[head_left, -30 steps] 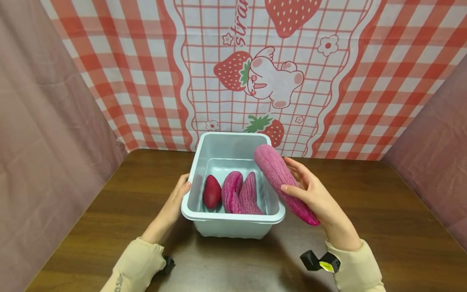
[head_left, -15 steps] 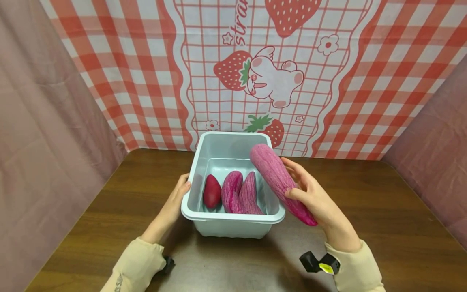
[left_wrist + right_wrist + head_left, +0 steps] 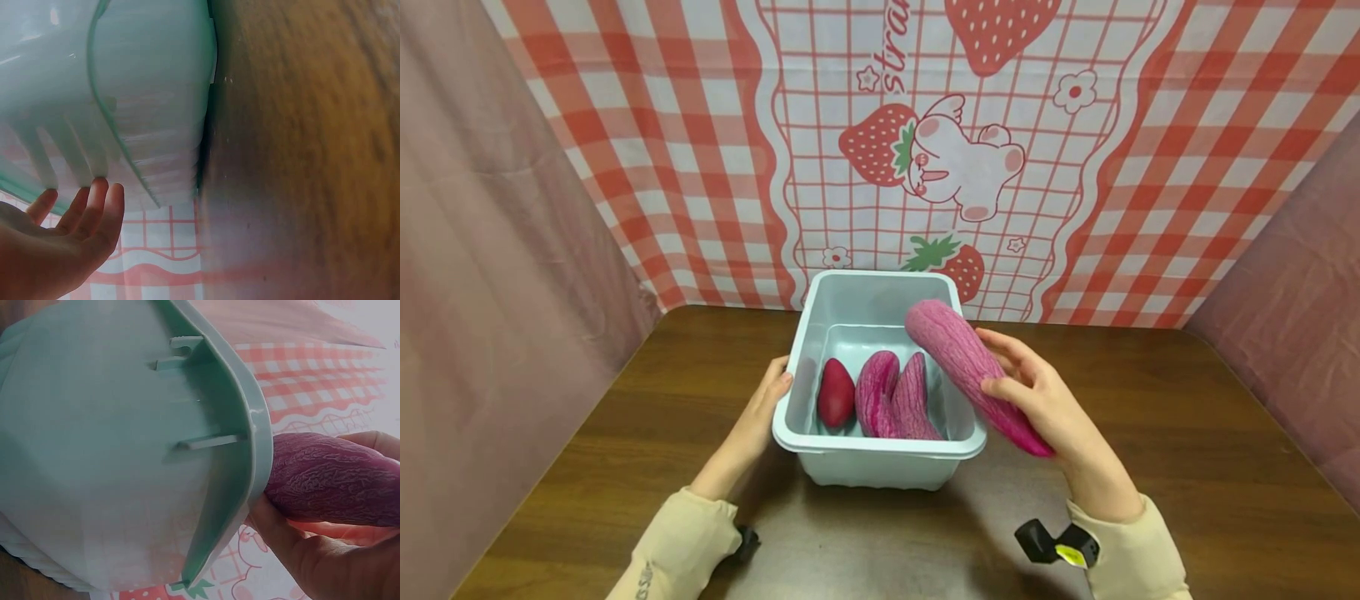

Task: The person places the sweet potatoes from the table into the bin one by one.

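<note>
My right hand [image 3: 1037, 392] grips a long pink-purple vegetable [image 3: 958, 354] with finely streaked skin, thumb on the near side. Tilted, it reaches over the right rim of a pale blue-green plastic bin [image 3: 880, 447], its pink tip pointing toward me. In the right wrist view the wrinkled vegetable [image 3: 331, 478] is partly hidden behind the rim. My left hand [image 3: 767, 404] rests its extended fingertips against the bin's left outer wall, seen also in the left wrist view as a hand [image 3: 69, 240]. Inside lie a smooth dark-red vegetable [image 3: 836, 394] and two curved, streaked purple ones [image 3: 877, 394].
The bin stands on a dark brown wooden table [image 3: 625, 433]. Behind the table hangs a red-and-white checked strawberry cloth [image 3: 700, 167]. Pinkish curtains [image 3: 512, 250] flank both sides. A small black device [image 3: 1056, 542] is strapped to my right wrist.
My right hand has shifted the long vegetable slightly left, so its rounded end lies farther over the bin. My left hand and the bin have stayed put.
</note>
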A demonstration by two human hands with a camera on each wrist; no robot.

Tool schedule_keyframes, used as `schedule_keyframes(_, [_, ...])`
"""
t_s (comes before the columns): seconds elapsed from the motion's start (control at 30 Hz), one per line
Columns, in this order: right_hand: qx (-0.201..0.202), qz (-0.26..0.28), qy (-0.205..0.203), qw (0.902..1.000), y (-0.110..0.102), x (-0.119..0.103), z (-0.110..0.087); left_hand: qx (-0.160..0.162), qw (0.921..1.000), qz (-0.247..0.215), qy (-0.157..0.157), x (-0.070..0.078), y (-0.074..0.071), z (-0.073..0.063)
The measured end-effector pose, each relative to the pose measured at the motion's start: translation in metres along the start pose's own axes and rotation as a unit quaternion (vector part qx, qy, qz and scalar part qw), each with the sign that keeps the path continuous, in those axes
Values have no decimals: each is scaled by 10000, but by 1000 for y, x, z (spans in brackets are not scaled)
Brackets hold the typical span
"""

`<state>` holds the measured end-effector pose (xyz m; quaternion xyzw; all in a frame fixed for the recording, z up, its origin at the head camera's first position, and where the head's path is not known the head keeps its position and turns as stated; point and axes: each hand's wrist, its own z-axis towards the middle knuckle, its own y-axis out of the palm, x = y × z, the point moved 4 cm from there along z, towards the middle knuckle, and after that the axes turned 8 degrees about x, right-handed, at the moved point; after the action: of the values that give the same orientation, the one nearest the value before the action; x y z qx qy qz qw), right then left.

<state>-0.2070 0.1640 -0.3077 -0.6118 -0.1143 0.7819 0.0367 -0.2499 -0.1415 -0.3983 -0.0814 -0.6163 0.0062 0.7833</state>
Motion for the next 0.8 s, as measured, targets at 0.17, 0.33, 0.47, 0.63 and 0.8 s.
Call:
schedule_keyframes(0.17, [79, 85, 72, 9999, 1, 1, 0, -4, 10000, -39, 2, 0, 0, 0])
schedule_keyframes(0.33, [161, 75, 119, 9998, 1, 1, 0, -20, 10000, -50, 64, 1, 0, 0])
schedule_keyframes(0.47, [222, 75, 129, 9996, 2, 2, 0, -25, 9999, -39, 153, 0, 0, 0])
schedule_keyframes(0.63, [315, 43, 170, 9993, 3, 3, 1, -27, 9998, -56, 184, 0, 0, 0])
schedule_keyframes(0.8, [361, -10, 177, 9992, 5, 3, 1, -32, 9998, -64, 165, 0, 0, 0])
